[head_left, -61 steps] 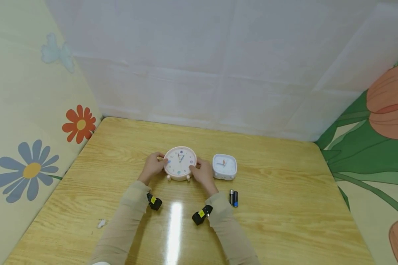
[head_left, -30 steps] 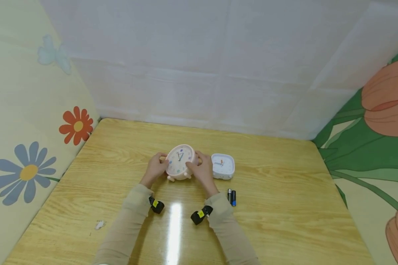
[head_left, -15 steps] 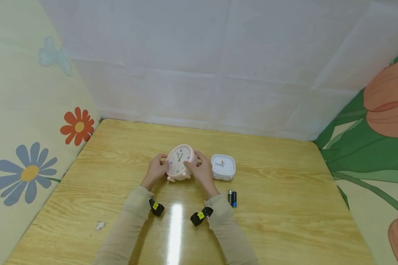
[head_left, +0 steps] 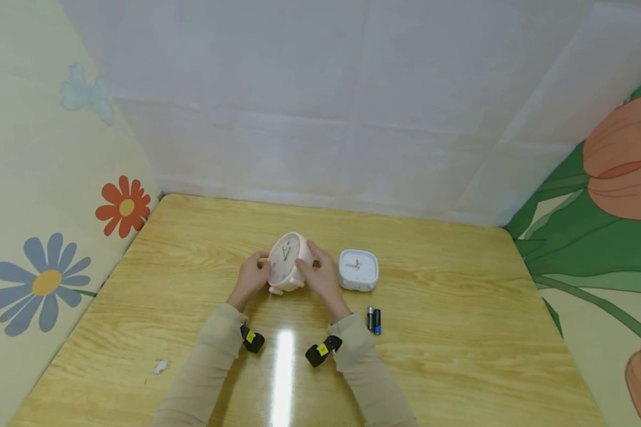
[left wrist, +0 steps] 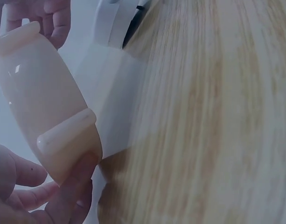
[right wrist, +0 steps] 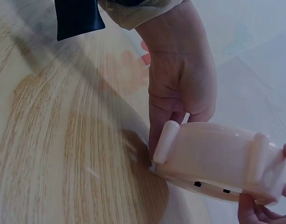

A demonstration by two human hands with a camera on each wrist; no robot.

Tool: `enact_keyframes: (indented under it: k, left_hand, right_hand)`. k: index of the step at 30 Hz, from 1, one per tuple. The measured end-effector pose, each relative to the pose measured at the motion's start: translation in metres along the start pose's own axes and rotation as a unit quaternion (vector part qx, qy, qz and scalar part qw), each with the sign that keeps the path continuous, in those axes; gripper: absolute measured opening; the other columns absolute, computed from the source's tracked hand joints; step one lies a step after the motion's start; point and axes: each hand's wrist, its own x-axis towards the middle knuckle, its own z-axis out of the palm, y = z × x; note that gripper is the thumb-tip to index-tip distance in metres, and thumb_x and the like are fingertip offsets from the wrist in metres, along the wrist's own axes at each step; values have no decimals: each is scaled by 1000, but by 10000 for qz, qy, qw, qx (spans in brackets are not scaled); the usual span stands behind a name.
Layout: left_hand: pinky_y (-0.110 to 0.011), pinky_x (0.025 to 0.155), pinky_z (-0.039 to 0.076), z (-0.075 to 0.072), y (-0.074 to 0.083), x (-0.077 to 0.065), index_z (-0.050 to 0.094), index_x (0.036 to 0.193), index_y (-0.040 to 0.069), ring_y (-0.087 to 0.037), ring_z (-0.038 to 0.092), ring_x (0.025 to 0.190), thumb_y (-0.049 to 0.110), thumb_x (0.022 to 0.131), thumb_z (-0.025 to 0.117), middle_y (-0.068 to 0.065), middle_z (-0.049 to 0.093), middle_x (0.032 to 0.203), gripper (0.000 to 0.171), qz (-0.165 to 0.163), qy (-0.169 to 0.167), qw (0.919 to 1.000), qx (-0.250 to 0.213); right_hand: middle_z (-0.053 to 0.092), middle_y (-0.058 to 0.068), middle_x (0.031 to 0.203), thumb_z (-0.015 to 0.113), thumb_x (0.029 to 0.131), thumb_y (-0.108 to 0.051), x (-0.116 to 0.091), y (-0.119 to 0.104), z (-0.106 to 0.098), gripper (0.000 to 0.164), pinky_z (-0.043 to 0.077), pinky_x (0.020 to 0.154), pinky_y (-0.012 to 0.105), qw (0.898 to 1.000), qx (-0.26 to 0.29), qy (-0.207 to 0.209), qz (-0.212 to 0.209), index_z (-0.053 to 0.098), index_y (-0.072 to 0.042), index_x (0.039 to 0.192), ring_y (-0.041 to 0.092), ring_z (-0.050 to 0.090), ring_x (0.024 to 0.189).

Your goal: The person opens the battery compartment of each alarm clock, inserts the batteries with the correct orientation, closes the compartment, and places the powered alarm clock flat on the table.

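Both hands hold a round pink alarm clock (head_left: 285,261) over the table, its dial turned toward the left. My left hand (head_left: 252,277) grips the left edge of the clock, thumb at the front. On the other side my right hand (head_left: 323,276) grips the rim, with the thumb in front and fingers behind. The left wrist view shows the pink clock's underside (left wrist: 45,93) with two stubby feet. In the right wrist view the clock's body (right wrist: 212,151) is seen from below, with small dark slots along its back edge.
A white rounded-square alarm clock (head_left: 358,270) lies face up just right of the right hand. Two batteries (head_left: 374,321) lie side by side in front of it. A small white scrap (head_left: 161,366) lies left on the wooden table (head_left: 459,308). A white cloth wall rises behind.
The pink clock has turned from facing the head camera to facing left, so its side now shows. Both hands have kept hold of it. The white clock and batteries stay put.
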Motion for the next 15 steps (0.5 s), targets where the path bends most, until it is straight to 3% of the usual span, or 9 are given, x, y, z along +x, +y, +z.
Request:
enact_keyframes:
  k: [5,15]
  left_hand:
    - [-26,52,46,3,-1,-1,53,113,-7,-21,55,66,3,88,46,-22,60,84,28,66,-2,9999,145]
    - [-28,55,47,2,-3,-1,55,111,-11,-27,58,71,3,88,48,-25,61,85,28,307,99,9988,358]
  right_hand:
    - [46,24,128,65,82,-8,-1,0,2,54,52,65,31,9995,245,-57,-173,45,0,132,33,58,89]
    - [48,21,126,69,80,-11,0,-4,8,63,52,68,32,9996,282,26,41,40,-1,135,30,58,89]
